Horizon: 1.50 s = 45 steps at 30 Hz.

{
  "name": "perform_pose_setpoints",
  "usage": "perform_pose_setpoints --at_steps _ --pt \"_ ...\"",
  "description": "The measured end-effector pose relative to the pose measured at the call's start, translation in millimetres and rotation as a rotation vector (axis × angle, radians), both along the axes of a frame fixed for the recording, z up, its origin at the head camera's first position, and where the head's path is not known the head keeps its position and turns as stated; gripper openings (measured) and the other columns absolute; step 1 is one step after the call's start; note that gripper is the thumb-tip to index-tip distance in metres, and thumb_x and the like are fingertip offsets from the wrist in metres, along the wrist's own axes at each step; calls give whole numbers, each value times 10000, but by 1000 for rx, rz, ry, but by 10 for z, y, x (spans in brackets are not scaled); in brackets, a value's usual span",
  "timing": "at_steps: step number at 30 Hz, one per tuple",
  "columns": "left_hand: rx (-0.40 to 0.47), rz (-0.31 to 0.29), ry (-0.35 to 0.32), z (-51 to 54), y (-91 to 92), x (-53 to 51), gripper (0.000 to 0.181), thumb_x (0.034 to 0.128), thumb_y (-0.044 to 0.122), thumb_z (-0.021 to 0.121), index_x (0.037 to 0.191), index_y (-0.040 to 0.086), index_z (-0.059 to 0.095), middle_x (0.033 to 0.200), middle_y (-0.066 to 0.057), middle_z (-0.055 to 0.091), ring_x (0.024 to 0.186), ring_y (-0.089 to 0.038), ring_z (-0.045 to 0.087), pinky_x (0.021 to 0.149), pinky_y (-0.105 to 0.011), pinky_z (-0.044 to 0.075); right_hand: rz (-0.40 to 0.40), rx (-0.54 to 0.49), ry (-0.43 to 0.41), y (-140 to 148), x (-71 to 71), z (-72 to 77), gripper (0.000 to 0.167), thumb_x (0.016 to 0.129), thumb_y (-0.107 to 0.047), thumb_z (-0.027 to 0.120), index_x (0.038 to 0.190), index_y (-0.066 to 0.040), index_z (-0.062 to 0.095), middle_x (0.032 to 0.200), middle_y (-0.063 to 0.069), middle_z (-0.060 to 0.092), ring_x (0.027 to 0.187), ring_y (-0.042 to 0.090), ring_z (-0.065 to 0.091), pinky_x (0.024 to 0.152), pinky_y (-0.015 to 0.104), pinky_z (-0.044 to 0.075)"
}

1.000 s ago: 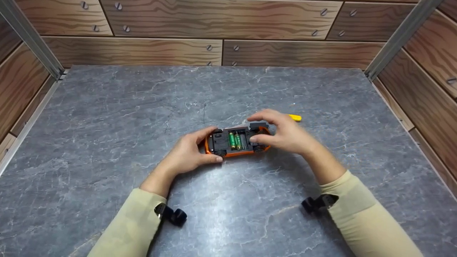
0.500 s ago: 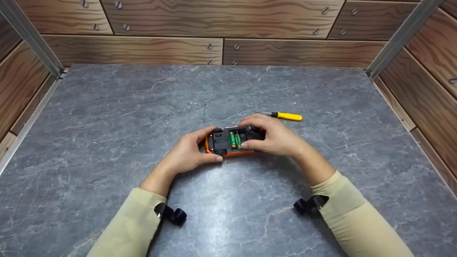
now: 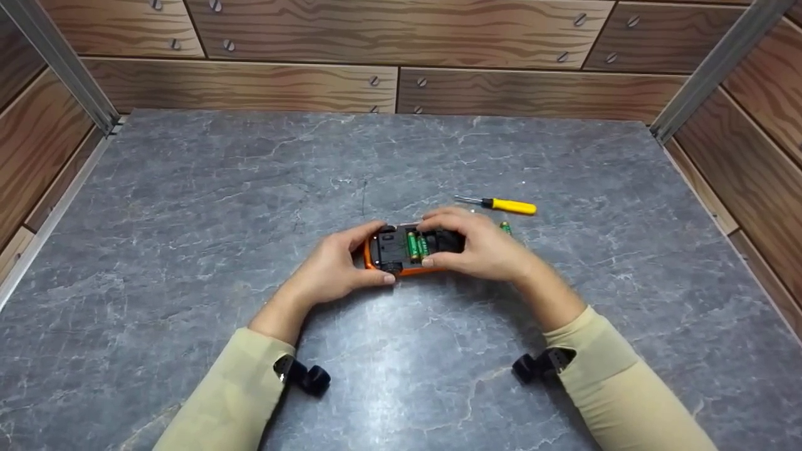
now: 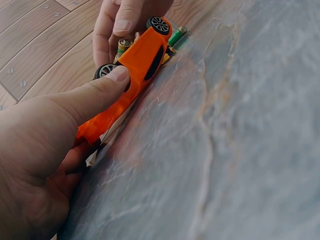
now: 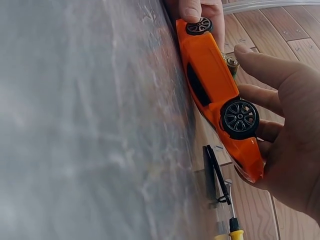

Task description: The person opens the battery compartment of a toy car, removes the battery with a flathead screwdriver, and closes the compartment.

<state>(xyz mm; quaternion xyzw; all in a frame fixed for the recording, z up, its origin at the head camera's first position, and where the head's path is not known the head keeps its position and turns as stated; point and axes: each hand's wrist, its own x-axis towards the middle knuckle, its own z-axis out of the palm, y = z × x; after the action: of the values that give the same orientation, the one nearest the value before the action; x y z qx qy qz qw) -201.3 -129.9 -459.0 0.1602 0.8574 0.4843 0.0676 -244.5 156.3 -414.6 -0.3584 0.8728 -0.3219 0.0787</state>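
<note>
While the left hand (image 3: 326, 266) holds the left end of the single upturned toy car (image 3: 391, 250) on the desk (image 3: 250, 175), the grip of the right hand (image 3: 485, 247) spans two batteries (image 3: 412, 245) inside it; whether it pinches one is unclear. Keeping the car steady and handling batteries singly seems wisest. One screwdriver (image 3: 514, 206) lies behind the car, a third battery (image 3: 505, 227) to its right.

The car (image 5: 212, 65) is orange, batteries (image 3: 413, 245) green, tabletop (image 3: 238, 181) marbled grey.

Head: high, facing down and forward, desk's (image 3: 219, 181) far corners included.
Left wrist camera (image 3: 307, 377): close, low, facing forward-right.
Right wrist camera (image 3: 539, 364): close, low, facing forward-left.
Wrist views share: orange car's (image 4: 140, 60) flank.
</note>
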Motion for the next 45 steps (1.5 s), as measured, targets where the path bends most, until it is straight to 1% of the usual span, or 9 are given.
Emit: perform_pose_setpoints --at_steps 8,15,21,27,32,37,45 --pt "-3 3 -12 -15 5 9 966 804 373 951 1608 134 474 1549 -43 576 1364 -167 559 1204 -385 382 6 2 -15 8 -1 -37 504 924 -397 839 1350 -157 716 1508 76 584 1391 300 531 1167 523 415" --pt "7 6 -10 -7 -1 12 949 807 387 947 1601 145 487 1537 -17 587 1366 -150 554 1202 -377 380 1 14 -3 -3 -15 -44 509 919 -407 837 1343 -148 727 1499 63 592 1400 302 526 1190 526 389" --pt "2 2 -10 -9 -3 11 961 805 398 946 1605 143 479 1548 -14 577 1376 -154 551 1206 -375 377 -5 23 -10 -8 -20 -60 504 924 -411 832 1340 -147 727 1508 65 586 1400 310 526 1191 532 387" --pt "4 6 -2 -3 0 8 955 808 372 948 1606 138 477 1545 -28 580 1365 -157 557 1200 -373 384 -1 12 -15 -13 -21 -56 471 916 -398 844 1303 -151 737 1503 69 586 1395 313 527 1186 537 391" --pt "11 5 0 -11 -1 11 961 806 387 946 1607 141 476 1544 -28 581 1356 -160 564 1198 -384 388 4 6 -18 -8 -19 -61 457 907 -388 854 1280 -151 737 1496 72 588 1393 311 527 1190 535 385" --pt "14 4 -6 -23 -1 13 960 808 399 943 1607 139 478 1539 -24 585 1342 -152 572 1187 -378 402 2 -3 -41 1 -11 -76 463 905 -383 854 1281 -145 726 1507 72 581 1410 313 513 1202 545 367" --pt "39 11 -11 -12 5 0 951 804 358 956 1599 126 489 1518 -30 603 1338 -141 575 1183 -370 403 7 -39 -68 -4 -30 -80 449 890 -353 869 1254 -132 729 1498 60 590 1410 289 515 1205 519 369"
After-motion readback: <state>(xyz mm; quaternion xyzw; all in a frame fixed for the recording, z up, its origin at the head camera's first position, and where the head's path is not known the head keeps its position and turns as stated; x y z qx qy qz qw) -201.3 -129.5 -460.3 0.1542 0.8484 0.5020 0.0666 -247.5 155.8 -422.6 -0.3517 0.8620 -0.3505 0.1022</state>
